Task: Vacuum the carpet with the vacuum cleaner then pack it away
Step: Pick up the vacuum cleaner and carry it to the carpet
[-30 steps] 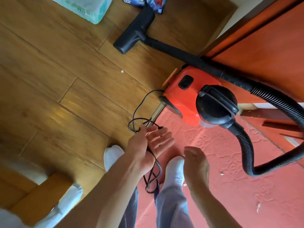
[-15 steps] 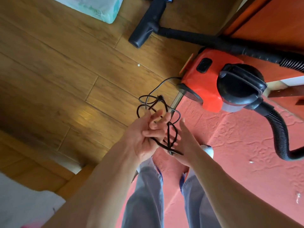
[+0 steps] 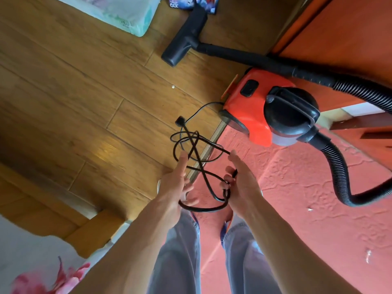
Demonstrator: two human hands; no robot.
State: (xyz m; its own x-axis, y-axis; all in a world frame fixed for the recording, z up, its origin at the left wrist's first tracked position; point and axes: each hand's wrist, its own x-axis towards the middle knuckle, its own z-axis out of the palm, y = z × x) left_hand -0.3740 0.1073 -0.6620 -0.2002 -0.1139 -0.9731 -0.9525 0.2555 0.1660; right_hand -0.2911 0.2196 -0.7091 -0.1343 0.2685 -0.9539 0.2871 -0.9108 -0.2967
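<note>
A red and black vacuum cleaner (image 3: 261,107) stands at the edge of the red carpet (image 3: 307,209). Its ribbed black hose (image 3: 339,166) loops over the carpet on the right. The tube ends in a black floor nozzle (image 3: 182,41) lying on the wood floor. The black power cord (image 3: 197,149) hangs in loose loops between my hands, its plug (image 3: 180,120) at the top. My right hand (image 3: 241,185) grips a bundle of loops with curled fingers. My left hand (image 3: 176,183) has straight fingers, and a cord loop runs under it.
A white and teal plastic bag (image 3: 118,11) lies at the top left, and a colourful packet (image 3: 191,3) sits beyond the nozzle. An orange door or cabinet (image 3: 339,39) stands behind the vacuum. A wooden bed frame with floral bedding (image 3: 53,262) is at the lower left.
My hands have moved apart, spreading the cord loops wider. The right hand now holds the bundle, and the left hand's fingers have straightened. The plug has swung up above the loops.
</note>
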